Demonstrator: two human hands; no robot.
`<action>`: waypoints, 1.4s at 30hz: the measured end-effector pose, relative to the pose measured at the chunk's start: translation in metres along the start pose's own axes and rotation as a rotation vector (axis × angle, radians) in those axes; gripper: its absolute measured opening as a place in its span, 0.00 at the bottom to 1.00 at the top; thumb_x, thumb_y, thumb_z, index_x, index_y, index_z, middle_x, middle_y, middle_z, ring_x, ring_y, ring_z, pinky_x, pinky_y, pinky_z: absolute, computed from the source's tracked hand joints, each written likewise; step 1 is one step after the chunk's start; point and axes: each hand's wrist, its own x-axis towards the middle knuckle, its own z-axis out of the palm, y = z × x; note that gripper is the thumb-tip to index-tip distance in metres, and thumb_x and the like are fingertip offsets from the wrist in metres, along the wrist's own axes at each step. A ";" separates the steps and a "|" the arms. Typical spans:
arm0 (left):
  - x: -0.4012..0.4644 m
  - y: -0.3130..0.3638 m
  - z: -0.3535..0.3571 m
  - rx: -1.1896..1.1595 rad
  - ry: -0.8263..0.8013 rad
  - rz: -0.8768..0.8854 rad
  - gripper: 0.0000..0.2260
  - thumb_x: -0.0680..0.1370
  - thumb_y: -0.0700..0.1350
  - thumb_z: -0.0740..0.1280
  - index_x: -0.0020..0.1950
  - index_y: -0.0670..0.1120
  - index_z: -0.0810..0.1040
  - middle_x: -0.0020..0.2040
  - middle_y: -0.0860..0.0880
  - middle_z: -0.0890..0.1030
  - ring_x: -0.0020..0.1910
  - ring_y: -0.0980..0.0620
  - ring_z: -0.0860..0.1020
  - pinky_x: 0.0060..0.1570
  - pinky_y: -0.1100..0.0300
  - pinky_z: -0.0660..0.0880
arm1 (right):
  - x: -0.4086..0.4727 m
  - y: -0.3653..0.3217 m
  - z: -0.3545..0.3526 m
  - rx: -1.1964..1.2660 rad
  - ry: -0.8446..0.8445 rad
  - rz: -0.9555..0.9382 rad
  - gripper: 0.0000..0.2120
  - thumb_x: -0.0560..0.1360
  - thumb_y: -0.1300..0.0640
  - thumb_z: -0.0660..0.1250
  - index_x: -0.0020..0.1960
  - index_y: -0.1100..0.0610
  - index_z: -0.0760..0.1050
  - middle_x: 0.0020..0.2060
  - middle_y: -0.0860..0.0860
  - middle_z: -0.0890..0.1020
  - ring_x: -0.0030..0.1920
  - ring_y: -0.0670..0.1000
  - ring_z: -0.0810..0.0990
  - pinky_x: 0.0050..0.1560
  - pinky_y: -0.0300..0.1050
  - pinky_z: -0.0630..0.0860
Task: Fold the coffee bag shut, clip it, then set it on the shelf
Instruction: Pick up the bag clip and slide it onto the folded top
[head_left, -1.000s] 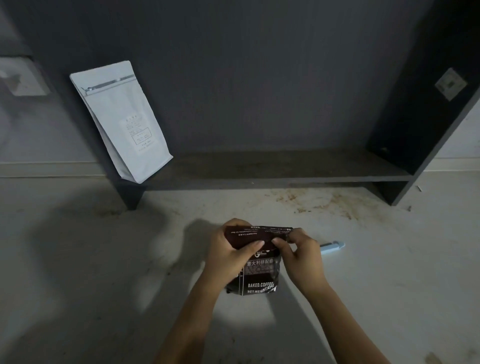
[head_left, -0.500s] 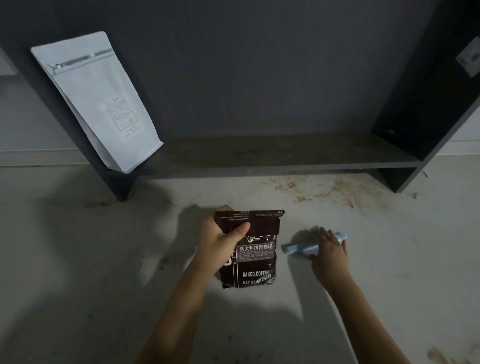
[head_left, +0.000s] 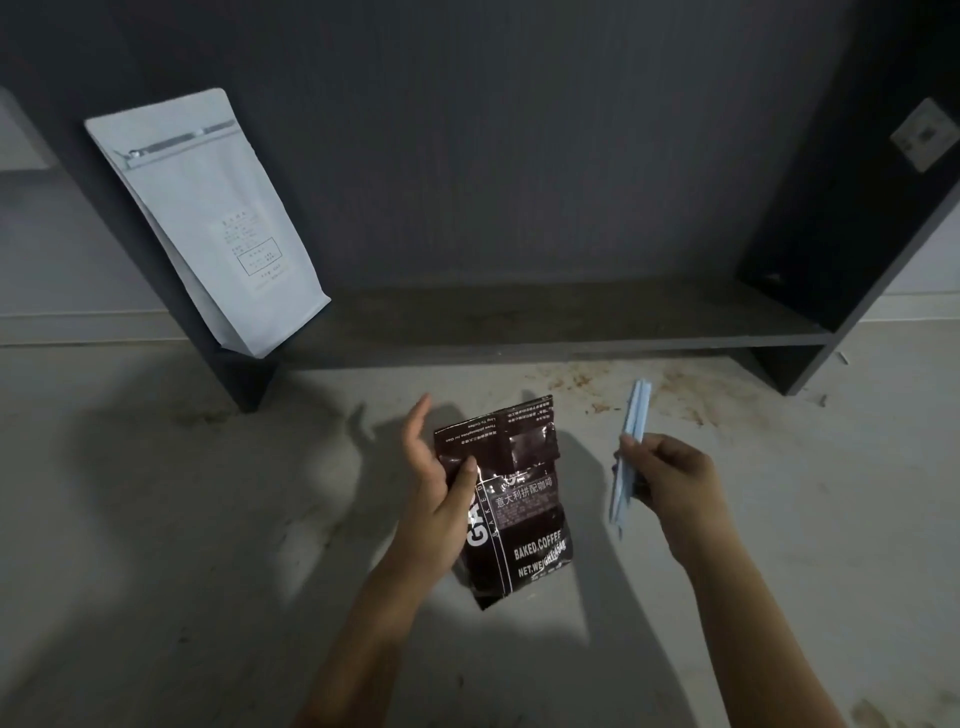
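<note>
Fingers (head_left: 418, 421) of the left hand (head_left: 441, 499) are spread loosely behind the coffee bag (head_left: 511, 499), while the thumb is pressed on its front near the top left corner, so the bag is pinched and held upright with its base on the desk (head_left: 156, 519). "BAKED.COFFEE" and "NET.WEIGHT" are printed in white near the bag's bottom, large letters beginning "GA" and the word "BAKED" run up its left side, and a line of Chinese characters crosses the middle. Its top is seen flattened and creased; its contents cannot be seen. A pale blue clip (head_left: 631, 447) is gripped by the curled fingers of the right hand (head_left: 670, 483), raised just right of the bag and pointing away. On the dark shelf (head_left: 571, 322) behind, a white bag (head_left: 208, 223) with a small, illegible label is leaned against the left upright.
</note>
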 end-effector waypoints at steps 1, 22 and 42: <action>-0.002 0.000 0.001 0.069 0.024 0.030 0.29 0.77 0.35 0.59 0.64 0.66 0.53 0.47 0.45 0.78 0.43 0.57 0.78 0.50 0.66 0.74 | -0.004 -0.009 0.001 0.101 -0.038 0.028 0.08 0.73 0.62 0.66 0.36 0.63 0.75 0.29 0.54 0.78 0.30 0.51 0.77 0.33 0.41 0.78; -0.020 0.014 0.000 0.494 -0.164 0.137 0.15 0.76 0.60 0.55 0.55 0.56 0.74 0.52 0.52 0.76 0.52 0.63 0.73 0.50 0.72 0.68 | -0.065 -0.024 0.059 0.242 -0.125 -0.061 0.09 0.74 0.60 0.65 0.43 0.66 0.76 0.34 0.62 0.85 0.34 0.60 0.84 0.32 0.44 0.82; -0.012 0.014 -0.002 0.414 -0.073 0.115 0.18 0.73 0.58 0.56 0.52 0.49 0.79 0.45 0.56 0.76 0.47 0.58 0.75 0.43 0.73 0.70 | -0.055 -0.028 0.042 0.300 -0.114 -0.059 0.19 0.71 0.64 0.68 0.58 0.60 0.65 0.41 0.60 0.81 0.37 0.55 0.83 0.37 0.43 0.83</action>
